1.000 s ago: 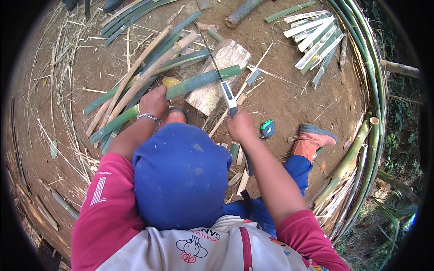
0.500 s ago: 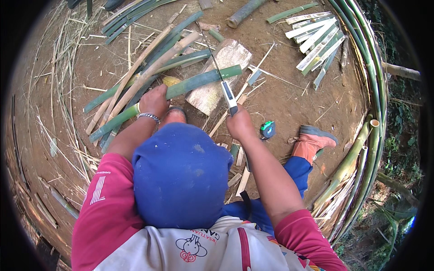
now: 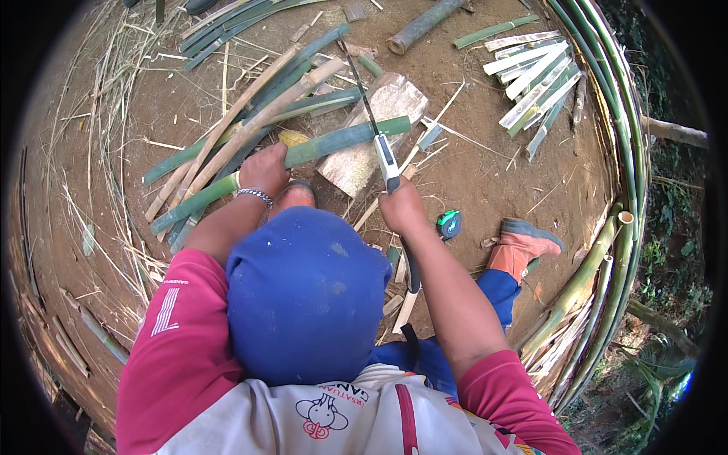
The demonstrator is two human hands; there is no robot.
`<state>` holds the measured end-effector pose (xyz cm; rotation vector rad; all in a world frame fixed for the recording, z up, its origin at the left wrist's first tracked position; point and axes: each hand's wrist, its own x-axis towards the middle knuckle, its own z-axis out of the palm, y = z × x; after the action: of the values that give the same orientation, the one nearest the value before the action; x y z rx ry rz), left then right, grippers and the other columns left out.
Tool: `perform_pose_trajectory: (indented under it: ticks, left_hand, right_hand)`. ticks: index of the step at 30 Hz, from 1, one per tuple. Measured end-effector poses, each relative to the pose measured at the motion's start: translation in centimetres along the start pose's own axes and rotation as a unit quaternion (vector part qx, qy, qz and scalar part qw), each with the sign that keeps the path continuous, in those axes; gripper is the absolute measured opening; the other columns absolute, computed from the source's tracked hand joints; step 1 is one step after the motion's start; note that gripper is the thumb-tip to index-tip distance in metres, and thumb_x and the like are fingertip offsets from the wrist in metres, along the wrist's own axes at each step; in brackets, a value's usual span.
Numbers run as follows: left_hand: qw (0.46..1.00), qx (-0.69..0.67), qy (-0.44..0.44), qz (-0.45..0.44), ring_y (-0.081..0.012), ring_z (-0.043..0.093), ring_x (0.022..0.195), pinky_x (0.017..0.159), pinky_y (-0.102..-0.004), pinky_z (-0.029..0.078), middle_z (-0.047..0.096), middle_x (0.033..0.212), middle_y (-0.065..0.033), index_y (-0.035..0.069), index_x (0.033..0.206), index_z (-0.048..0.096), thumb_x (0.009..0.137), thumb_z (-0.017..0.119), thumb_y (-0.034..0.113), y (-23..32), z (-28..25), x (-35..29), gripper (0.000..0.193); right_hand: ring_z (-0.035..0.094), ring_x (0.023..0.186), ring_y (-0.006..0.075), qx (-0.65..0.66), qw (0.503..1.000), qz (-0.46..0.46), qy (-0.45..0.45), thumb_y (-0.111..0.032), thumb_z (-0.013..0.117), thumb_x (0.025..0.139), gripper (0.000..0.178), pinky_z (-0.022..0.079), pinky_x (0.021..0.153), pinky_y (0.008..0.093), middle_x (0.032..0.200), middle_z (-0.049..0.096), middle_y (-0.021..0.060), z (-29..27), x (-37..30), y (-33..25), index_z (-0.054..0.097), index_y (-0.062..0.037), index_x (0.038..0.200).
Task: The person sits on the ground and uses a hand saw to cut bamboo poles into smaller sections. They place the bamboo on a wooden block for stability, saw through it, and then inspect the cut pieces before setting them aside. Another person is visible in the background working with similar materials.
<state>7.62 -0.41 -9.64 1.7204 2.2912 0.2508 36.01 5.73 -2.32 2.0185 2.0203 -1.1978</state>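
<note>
Head | left hand [image 3: 265, 168], left of wood block [image 3: 394, 96]: fingers clamped on green bamboo [image 3: 330, 146] across block | right hand [image 3: 403, 208], block's lower right: fingers wrapped around saw [image 3: 387, 158]

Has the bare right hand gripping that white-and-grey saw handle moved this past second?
Yes: the right hand has moved slightly forward, up the picture, judged against the green-and-black tape measure.

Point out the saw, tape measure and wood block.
Saw [image 3: 385, 153], head view: white section behind the blade.
Tape measure [image 3: 449, 224], head view: middle of its case.
Wood block [image 3: 397, 97], head view: bare far part.
</note>
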Motion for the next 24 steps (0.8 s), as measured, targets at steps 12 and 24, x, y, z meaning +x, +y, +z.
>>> perform_pose_trajectory:
  ticks: [12,24]
  left_hand:
    - [1.000,-0.017,-0.015,0.008,-0.0357,0.067,0.088,0.076,-0.0478,0.054,0.068,0.092,-0.0136,0.009,0.091,0.056,0.081,0.066,0.016,0.2,-0.3,-0.5,0.016]
    - [1.000,-0.021,0.008,0.018,-0.0340,0.067,0.086,0.075,-0.0456,0.054,0.067,0.089,-0.0117,0.009,0.090,0.056,0.078,0.069,0.014,-0.1,0.1,-1.0,0.018]
  right_hand:
    - [0.064,0.094,0.0477,-0.035,0.999,0.012,0.017,-0.014,0.063,0.086,0.024,0.052,0.081,0.0514,0.096,0.067,0.0294,0.4,-4.1,4.0,0.060,-0.0001,0.105]
    - [0.067,0.089,0.0457,0.025,0.999,0.019,0.024,-0.014,0.064,0.085,0.020,0.054,0.079,0.0496,0.094,0.069,0.0276,1.3,-11.0,9.5,0.064,-0.0002,0.099]
